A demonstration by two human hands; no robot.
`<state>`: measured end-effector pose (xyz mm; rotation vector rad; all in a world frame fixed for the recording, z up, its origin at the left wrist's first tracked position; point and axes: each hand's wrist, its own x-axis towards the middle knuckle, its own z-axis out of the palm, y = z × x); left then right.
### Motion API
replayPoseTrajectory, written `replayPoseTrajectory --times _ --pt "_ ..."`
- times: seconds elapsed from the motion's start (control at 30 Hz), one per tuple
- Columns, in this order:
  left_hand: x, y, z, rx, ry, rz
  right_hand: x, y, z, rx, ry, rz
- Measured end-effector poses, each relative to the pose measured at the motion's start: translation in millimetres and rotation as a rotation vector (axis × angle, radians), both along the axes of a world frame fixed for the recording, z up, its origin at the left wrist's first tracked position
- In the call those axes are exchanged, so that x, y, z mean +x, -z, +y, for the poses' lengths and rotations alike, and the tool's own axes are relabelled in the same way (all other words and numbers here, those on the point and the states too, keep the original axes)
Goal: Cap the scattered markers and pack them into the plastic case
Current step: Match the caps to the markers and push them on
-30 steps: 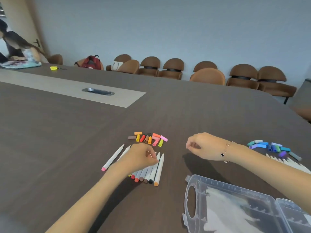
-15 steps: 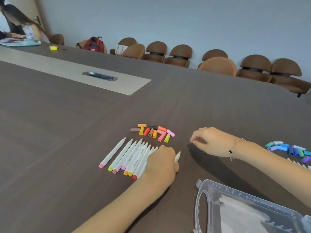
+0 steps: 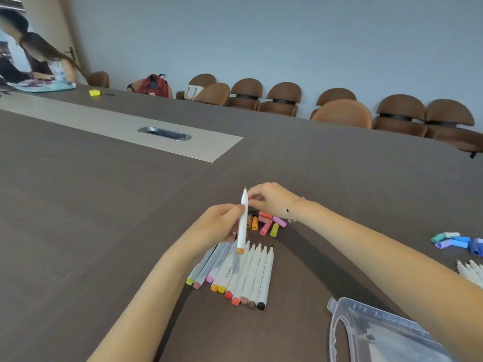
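A: Marker (image 3: 243, 220), orange-ended, is pinched in the left hand (image 3: 218, 226). Its long axis stands nearly upright, bare tip up, orange end down.

B: And the right hand (image 3: 271, 201)?

A: Just beyond and right of the left grip, fingers curled at the marker's top. Whether it already holds a cap I cannot tell; nothing shows between the fingertips.

B: Which relation governs the next move?

A: Tip to cap. The tip sits directly above the left grip, touching or nearly touching the right hand, so the right hand is nearer to seat a cap, probably pushed down along the marker's axis.

B: Where are the caps (image 3: 266, 222)?

A: Warm-coloured ones lie on the surface just below the right hand, beyond the left grip. Blue ones (image 3: 457, 241) lie far right.

B: The other markers?

A: A row (image 3: 243, 275) lies uncapped under and near-side of the left grip, tips pointing away. More (image 3: 470, 270) lie far right.

B: The case (image 3: 371, 333)?

A: Open, near-right of both grips, no markers seen inside.

B: Surroundings?

A: A dark surface (image 3: 104, 218) in a meeting room; brown chairs (image 3: 339, 111) line the wall; another person (image 3: 39, 61) sits at the far left.
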<state>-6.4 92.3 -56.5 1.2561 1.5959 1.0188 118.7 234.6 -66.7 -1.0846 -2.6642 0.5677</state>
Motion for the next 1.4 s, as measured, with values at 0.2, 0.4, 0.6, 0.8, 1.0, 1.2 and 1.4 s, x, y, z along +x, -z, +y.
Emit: replayPoseTrajectory --times 0.2,0.4,0.6,0.8,1.0,1.2,1.4 --pt "-16 -4 1 0.056 -0.120 -0.290 -40 21 18 0.005 -0.070 -0.076" --pt "-7 -5 2 0.058 -0.137 -0.339 -40 17 8 0.014 0.049 0.014" --pt "33 -7 -13 0.091 0.153 -0.201 32 -27 -55 -0.702 0.256 0.945" --pt "62 0 -25 0.049 0.284 -0.186 92 -33 -88 -0.959 0.422 1.271" --pt "61 0 -21 0.084 0.248 -0.132 110 -35 -86 -0.840 0.461 1.186" --pt "62 4 -21 0.073 0.280 -0.028 124 -34 -84 -0.783 0.351 0.875" --pt "60 8 -18 0.058 0.316 -0.019 121 -32 -86 -0.682 0.240 0.732"
